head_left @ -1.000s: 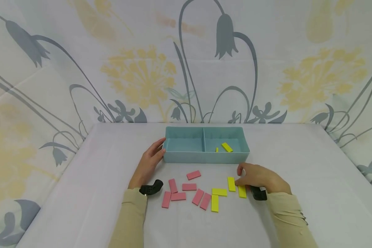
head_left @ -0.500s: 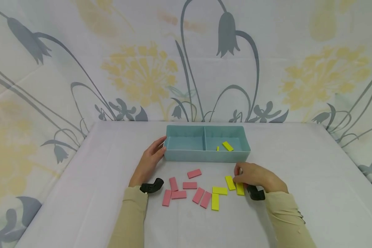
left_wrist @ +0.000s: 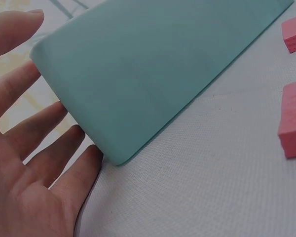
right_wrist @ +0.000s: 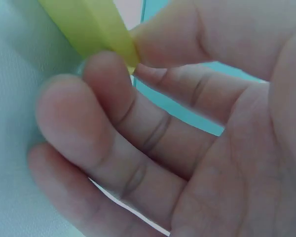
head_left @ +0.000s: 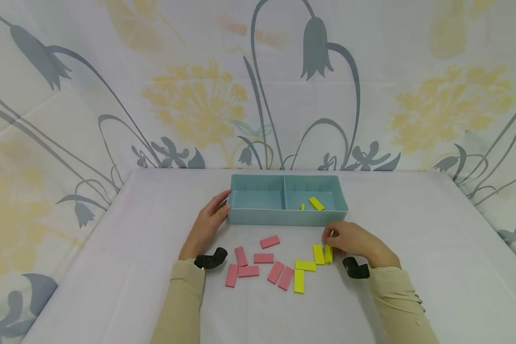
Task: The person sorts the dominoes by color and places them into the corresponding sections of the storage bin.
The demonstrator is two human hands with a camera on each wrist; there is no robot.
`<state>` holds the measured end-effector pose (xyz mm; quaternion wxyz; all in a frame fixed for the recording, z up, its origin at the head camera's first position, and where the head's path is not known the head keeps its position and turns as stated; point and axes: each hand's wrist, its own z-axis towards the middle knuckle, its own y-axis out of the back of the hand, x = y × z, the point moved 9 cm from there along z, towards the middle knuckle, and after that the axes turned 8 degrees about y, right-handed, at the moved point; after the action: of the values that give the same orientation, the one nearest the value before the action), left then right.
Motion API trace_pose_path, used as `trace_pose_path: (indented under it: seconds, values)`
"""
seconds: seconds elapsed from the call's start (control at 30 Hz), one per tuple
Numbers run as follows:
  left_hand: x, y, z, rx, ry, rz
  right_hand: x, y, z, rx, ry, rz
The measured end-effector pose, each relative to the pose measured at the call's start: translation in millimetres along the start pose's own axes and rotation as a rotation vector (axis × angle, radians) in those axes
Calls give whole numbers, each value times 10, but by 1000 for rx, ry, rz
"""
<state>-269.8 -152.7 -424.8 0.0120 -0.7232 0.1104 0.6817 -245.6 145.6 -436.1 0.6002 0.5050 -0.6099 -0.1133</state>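
Observation:
In the head view my left hand (head_left: 205,225) rests against the left end of the pale blue two-compartment box (head_left: 279,218). Its fingers are spread and nearly straight along that end wall, as the left wrist view also shows. My right hand (head_left: 358,241) pinches a yellow domino-like block (head_left: 328,254) between thumb and index finger, and the block is tilted up at its far end. Just left of it lies another yellow block (head_left: 318,254). The right wrist view shows the pinched block (right_wrist: 91,24) at the fingertips, with the other fingers curled below.
Two more yellow blocks lie nearer, one crosswise (head_left: 306,265) and one lengthwise (head_left: 299,282). Several pink blocks (head_left: 263,258) are scattered left of them. In the box's right compartment are a flat yellow block (head_left: 316,203) and a small yellow piece (head_left: 303,207). Flowered cloth (head_left: 198,105) hangs behind.
My right hand has shifted slightly left and away from me, drawing the rightmost yellow block along and tipping it up off its flat side. The left hand stays at the box.

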Motion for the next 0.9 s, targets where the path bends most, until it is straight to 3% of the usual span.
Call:
trace_pose_path:
  seconds: [0.23, 0.43, 0.73, 0.9]
  values:
    - [-95, -40, -39, 4, -22, 26, -38, -33, -17, 26, -41, 47]
    - [-108, -47, -42, 2, -34, 26, -13, -25, -14, 21, 6, 74]
    - [-105, -34, -55, -15, -19, 63, -1, 28, 23, -18, 65, 32]
    - [-102, -23, -67, -25, -11, 68, -1, 27, 4, -14, 66, 75]
